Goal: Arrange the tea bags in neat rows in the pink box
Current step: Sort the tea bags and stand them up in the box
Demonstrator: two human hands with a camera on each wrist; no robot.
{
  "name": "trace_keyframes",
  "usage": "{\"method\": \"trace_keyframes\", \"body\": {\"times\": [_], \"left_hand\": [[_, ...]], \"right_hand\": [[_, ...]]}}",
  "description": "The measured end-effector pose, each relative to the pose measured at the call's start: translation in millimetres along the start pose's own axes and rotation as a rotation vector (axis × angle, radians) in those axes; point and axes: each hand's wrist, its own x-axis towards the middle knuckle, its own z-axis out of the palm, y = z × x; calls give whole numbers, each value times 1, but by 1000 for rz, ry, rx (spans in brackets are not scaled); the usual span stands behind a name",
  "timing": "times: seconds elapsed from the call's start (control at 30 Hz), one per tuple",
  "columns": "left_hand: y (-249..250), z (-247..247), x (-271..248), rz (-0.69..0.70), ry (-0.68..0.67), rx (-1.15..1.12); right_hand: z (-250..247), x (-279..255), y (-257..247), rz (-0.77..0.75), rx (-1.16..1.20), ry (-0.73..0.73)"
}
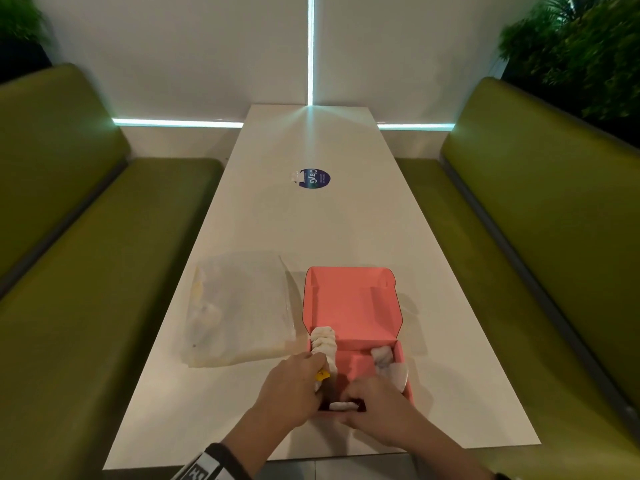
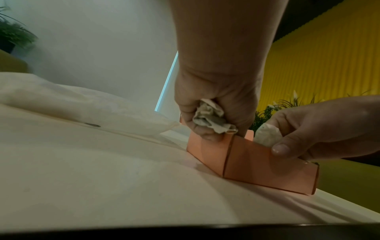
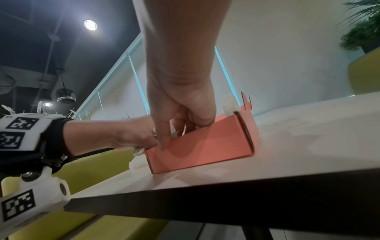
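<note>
The pink box (image 1: 360,306) stands open near the table's front edge, its lid tilted back. A row of white tea bags (image 1: 323,342) lines its left wall, and a few more tea bags (image 1: 388,363) lie loose at the right. My left hand (image 1: 317,379) grips a crumpled bunch of tea bags (image 2: 209,119) at the box's near left corner; a yellow tag (image 1: 321,375) shows there. My right hand (image 1: 349,400) pinches one tea bag (image 2: 267,135) at the near wall of the box (image 2: 257,164), thumb outside the wall (image 3: 205,146), fingers inside.
A clear plastic bag (image 1: 239,313) with more tea bags lies left of the box, almost touching it. A round blue sticker (image 1: 313,178) sits mid-table. Green benches (image 1: 86,271) flank the white table (image 1: 346,230), whose front edge is just below my wrists.
</note>
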Motion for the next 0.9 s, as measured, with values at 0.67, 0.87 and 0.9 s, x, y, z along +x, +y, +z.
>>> {"method": "trace_keyframes", "body": {"times": [0.67,0.87,0.9], "left_hand": [[-32,5,-3,-132,187,-700],[-37,3,-13,-96,-9,-705],[-37,4,-13,-89,-15,-695]], "right_hand": [[-5,21,-8,11,260,-109],[5,32,-15,11,209,186],[7,32,-14,9,201,228]]}}
